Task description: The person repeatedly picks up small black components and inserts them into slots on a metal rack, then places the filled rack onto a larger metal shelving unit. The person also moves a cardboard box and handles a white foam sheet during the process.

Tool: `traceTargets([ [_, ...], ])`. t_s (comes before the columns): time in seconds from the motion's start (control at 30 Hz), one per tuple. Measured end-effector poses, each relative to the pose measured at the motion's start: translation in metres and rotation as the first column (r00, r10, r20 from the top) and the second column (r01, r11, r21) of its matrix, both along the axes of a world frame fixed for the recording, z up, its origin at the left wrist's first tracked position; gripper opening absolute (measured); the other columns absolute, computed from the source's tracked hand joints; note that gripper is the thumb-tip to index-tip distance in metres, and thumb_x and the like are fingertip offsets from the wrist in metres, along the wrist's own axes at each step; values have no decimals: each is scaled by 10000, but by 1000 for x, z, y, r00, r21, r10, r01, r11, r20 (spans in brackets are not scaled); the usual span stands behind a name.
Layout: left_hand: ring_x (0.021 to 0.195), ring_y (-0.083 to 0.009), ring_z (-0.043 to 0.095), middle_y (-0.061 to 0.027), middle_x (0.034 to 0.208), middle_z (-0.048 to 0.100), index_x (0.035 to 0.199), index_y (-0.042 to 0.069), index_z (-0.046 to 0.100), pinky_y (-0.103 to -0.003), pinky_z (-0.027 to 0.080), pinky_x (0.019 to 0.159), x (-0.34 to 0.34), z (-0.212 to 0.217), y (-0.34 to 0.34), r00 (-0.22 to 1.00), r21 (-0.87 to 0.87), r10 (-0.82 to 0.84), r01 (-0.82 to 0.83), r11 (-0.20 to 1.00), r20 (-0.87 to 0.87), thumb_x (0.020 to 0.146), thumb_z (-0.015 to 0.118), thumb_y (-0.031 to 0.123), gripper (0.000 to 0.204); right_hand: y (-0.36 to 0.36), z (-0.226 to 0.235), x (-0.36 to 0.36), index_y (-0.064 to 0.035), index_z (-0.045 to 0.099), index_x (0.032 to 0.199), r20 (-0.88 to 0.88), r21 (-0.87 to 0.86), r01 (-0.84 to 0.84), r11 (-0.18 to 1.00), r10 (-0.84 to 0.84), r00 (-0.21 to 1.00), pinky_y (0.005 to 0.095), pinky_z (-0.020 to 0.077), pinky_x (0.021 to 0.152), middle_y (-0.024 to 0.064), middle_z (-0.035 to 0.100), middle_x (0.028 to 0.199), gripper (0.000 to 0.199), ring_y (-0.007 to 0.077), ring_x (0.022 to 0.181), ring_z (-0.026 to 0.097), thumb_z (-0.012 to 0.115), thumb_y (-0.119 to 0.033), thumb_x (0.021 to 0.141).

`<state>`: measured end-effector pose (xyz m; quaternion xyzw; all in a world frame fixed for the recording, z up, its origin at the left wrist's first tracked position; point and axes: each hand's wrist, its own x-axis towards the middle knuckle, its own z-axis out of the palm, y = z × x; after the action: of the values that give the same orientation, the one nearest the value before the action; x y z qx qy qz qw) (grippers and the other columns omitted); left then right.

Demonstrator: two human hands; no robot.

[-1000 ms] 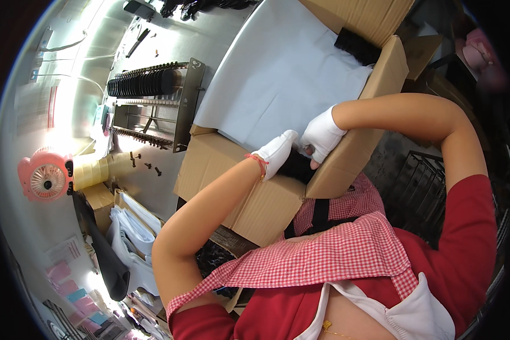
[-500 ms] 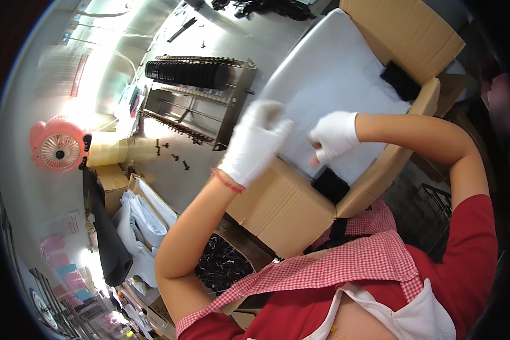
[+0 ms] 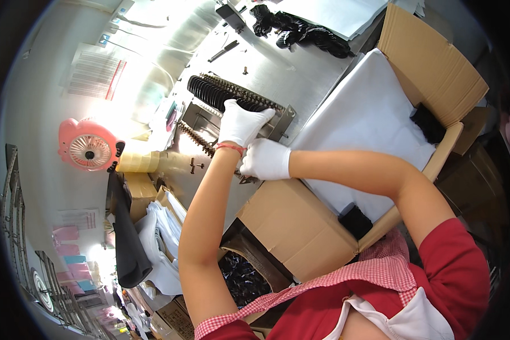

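A metal rack (image 3: 282,122) with toothed rails lies on the steel worktop, carrying a row of thin black discs (image 3: 207,93). My left hand (image 3: 243,123), in a white glove, closes over the right part of that row, thumb toward the rack's end plate; its fingertips are partly hidden. Just below it, my right hand (image 3: 267,160), also gloved, is curled at the rack's near corner, beside my left wrist. Its fingers are mostly hidden. Right of the hands stands an open cardboard box (image 3: 294,229) lined with a white sheet (image 3: 360,107), with black foam-like blocks (image 3: 355,220) at its edges.
Small metal fittings (image 3: 196,165) lie left of my forearm. A pink fan (image 3: 90,148) stands at the left near yellow tape rolls (image 3: 139,161). Black plastic bundles (image 3: 300,33) and a black pen (image 3: 223,51) lie farther back. Below is a box of black pieces (image 3: 243,277).
Both hands have moved left from over the lined box to the rack; my left hand now reaches onto the discs. The whole view has shifted, so the surroundings sit farther right and lower.
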<state>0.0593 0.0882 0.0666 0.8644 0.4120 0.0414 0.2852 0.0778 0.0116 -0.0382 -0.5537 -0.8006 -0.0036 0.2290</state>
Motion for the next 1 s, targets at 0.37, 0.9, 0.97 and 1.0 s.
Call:
traceTargets([
  [0.37,731,-399,638,-241,904,677,1098,-105,566,-450,520,835,-7,-25,19,463,211,-441,835,508,-769,808,689,260,482,38,-24,-63,-64,699,813,-787,-153,200,968,-242,567,407,560,658,137,707,761,108,306,738,708,603,-110,789],
  [0.9,900,-452,657,-289,950,675,1180,-4,539,-497,511,812,-88,4,2,985,84,-159,164,983,-62,886,538,281,410,-29,64,3,0,350,1470,-553,12,376,927,-307,774,423,441,1053,291,437,1363,1002,410,1250,485,833,-401,689],
  [0.97,959,-442,639,-308,998,646,1259,-37,479,-484,507,840,-89,10,-14,975,81,-179,190,978,-134,894,541,298,499,-14,44,3,-28,422,1392,-535,17,277,961,-225,815,429,474,1017,232,465,1338,860,402,1229,503,828,-332,698],
  [1.0,968,-415,647,-290,1009,653,1244,-41,509,-463,516,839,-92,15,-8,958,-18,-245,245,969,-146,888,548,296,492,-17,48,4,-36,451,1346,-562,-52,272,961,-253,788,430,493,982,218,487,1285,787,400,1158,544,818,-308,705],
])
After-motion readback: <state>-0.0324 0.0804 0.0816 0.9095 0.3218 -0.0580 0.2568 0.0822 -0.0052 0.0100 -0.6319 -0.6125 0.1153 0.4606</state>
